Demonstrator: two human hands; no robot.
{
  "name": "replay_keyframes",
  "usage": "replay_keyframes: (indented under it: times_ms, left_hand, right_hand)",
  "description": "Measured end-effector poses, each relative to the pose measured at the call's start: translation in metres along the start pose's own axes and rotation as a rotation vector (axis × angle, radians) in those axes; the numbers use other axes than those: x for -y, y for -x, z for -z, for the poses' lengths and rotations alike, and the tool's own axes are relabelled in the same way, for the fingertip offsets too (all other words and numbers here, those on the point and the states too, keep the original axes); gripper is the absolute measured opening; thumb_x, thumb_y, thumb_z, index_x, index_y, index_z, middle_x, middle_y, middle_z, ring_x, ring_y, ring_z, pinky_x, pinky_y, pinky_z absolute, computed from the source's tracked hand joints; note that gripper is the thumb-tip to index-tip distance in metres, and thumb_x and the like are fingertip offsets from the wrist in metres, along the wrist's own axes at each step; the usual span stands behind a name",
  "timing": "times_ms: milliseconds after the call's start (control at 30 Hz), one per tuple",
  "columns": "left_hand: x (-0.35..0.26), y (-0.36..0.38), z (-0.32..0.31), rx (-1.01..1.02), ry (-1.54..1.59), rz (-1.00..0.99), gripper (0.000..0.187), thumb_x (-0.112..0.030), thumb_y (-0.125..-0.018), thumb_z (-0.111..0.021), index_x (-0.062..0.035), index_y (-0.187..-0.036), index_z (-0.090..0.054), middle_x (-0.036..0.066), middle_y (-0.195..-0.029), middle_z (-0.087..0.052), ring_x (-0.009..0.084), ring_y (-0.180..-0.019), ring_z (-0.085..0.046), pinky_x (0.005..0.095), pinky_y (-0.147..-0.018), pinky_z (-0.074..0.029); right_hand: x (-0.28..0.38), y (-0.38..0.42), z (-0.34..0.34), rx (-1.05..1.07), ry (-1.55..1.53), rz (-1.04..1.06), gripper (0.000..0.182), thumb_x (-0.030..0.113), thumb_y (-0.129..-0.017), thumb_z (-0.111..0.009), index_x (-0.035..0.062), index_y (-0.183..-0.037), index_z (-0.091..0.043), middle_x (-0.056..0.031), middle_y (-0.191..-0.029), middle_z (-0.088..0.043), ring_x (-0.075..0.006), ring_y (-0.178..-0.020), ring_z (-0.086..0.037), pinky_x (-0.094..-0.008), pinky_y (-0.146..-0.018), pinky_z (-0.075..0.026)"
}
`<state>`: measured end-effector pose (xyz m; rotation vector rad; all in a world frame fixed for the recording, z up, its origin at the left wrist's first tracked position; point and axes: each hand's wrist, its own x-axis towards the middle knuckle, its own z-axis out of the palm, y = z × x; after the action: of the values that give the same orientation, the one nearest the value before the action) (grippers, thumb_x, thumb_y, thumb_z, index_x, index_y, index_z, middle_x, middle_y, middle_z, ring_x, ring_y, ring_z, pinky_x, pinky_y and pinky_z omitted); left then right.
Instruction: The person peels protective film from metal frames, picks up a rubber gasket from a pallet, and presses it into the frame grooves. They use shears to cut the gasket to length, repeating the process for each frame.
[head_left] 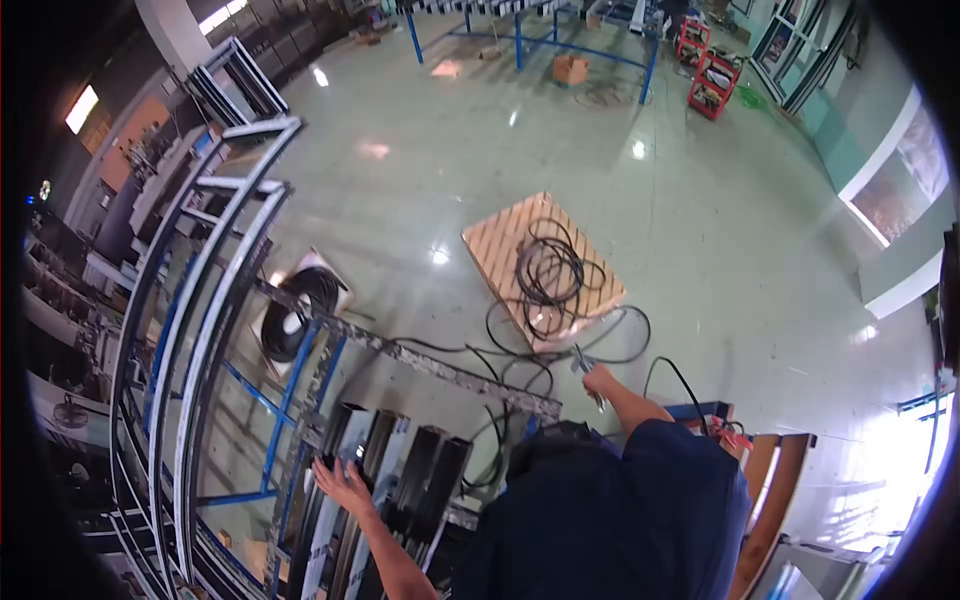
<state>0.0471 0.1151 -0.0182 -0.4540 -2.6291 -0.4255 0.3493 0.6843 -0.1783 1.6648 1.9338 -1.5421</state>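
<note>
My left hand (343,487) lies with its fingers spread on the ends of several long metal profiles (392,455), some dark and some silver, which rest side by side on a blue rack. Out to the right, my right hand (598,381) is closed around a small silver hand tool (582,362). Parts of the tool stick out on both sides of the fist, but its exact kind is too small to make out. Below that hand, a black cable (630,345) loops across the floor.
A cardboard sheet (490,245) on the floor bears a coil of black cable (550,270). Large window frames (180,330) lean at the left, beside a boxed black coil (300,310). A worn rack bar (430,365) crosses ahead; a blue-legged table (518,45) stands behind.
</note>
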Motion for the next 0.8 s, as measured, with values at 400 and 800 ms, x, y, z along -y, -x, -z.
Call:
replay_keyframes:
  times_ms: [400, 800]
  left_hand:
    - [-0.054, -0.003, 0.015, 0.365, 0.166, 0.090, 0.065, -0.043, -0.079, -0.078, 0.0022, -0.123, -0.062, 0.025, -0.111, -0.066, 0.0437, -0.104, -0.062, 0.0488, -0.089, -0.049]
    - [-0.059, 0.004, 0.026, 0.408, 0.154, 0.128, 0.057, -0.045, -0.084, -0.074, -0.0022, -0.120, -0.064, 0.025, -0.101, -0.069, 0.0451, -0.094, -0.065, 0.0508, -0.084, -0.050]
  right_hand:
    - [0.034, 0.006, 0.002, -0.006, -0.085, -0.007, 0.015, 0.006, -0.076, -0.060, -0.0082, -0.076, -0.064, -0.0183, -0.064, -0.064, -0.0286, -0.052, -0.065, -0.0424, -0.048, -0.053]
    - [0.213, 0.108, 0.122, -0.599, -0.646, 0.692, 0.018, 0.015, -0.088, -0.060, -0.0028, -0.087, -0.066, -0.0056, -0.072, -0.063, -0.0146, -0.067, -0.061, -0.0323, -0.063, -0.050]
